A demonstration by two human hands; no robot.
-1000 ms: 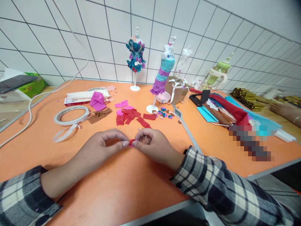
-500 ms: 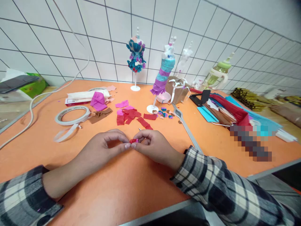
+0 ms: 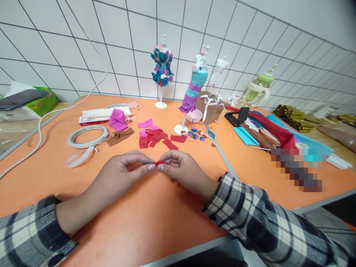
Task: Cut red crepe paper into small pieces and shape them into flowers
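My left hand [image 3: 122, 175] and my right hand [image 3: 183, 171] meet just above the orange table [image 3: 144, 222]. Both pinch a small scrap of red crepe paper [image 3: 160, 162] between thumb and fingertips. Behind them lies a scatter of cut red crepe pieces [image 3: 155, 138] with some pink pieces [image 3: 145, 123]. Two small mannequin stands rise at the back: one dressed in teal paper flowers [image 3: 161, 70], one wrapped in blue and purple strips [image 3: 194, 87].
A roll of double-sided tape [image 3: 86, 136] with a loose tail lies left. A metal ruler [image 3: 221, 152] runs along the right. Folded crepe sheets [image 3: 267, 133], a phone stand [image 3: 236, 116], a green-capped bottle [image 3: 257, 89] and a white cable [image 3: 41, 122] surround the work area.
The fingers of both hands have worked the red scrap, which now looks flatter and sits slightly higher. Another person's hand at the far right has left the view.
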